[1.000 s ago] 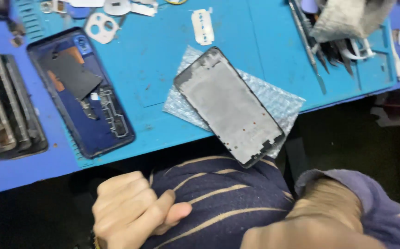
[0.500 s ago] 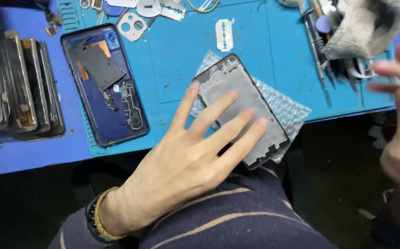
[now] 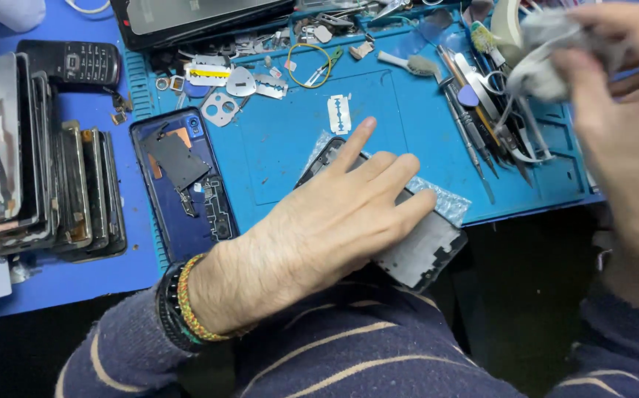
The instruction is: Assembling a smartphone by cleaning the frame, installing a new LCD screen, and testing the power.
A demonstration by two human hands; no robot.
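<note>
A left hand [image 3: 334,221] lies flat, fingers spread, pressing on a grey phone frame [image 3: 422,250] that rests on bubble wrap [image 3: 448,203] at the near edge of a blue work mat [image 3: 290,155]. To the right, the blurred right hand [image 3: 622,110] pinches a crumpled grey cloth [image 3: 555,51]. Farther off lies a razor blade [image 3: 339,114].

head cam | above, looking down | close over blue mat [image 3: 408,140]
</note>
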